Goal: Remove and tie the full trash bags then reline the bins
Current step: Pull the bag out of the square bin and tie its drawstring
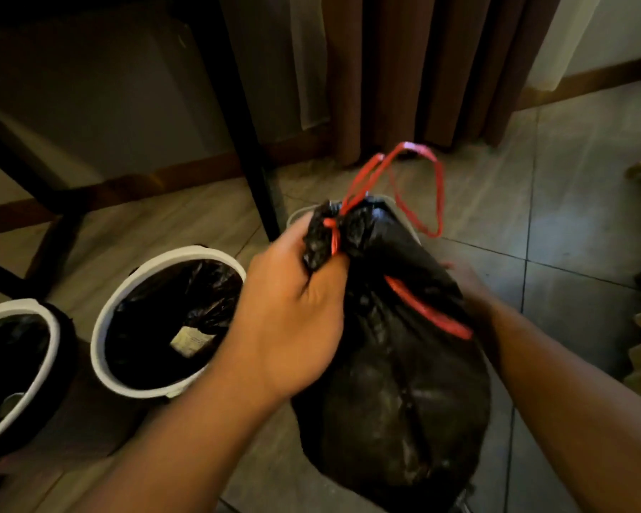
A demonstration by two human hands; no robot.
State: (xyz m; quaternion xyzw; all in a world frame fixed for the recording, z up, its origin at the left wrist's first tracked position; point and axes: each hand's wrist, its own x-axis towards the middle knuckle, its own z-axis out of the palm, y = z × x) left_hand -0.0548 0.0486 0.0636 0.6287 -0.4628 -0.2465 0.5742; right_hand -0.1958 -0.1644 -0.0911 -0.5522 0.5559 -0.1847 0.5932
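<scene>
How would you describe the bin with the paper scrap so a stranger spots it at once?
Find the black table leg standing on the tiled floor. Left of its foot sit two white-rimmed bins lined in black; take the nearer bin. Unlike the left-edge bin, its whole rim shows and a pale paper scrap lies inside.

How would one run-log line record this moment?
bag: black, closed by red drawstring | left hand: grips neck | right hand: behind bag, fingers hidden | white bin beside left hand: lined, trash inside
</scene>
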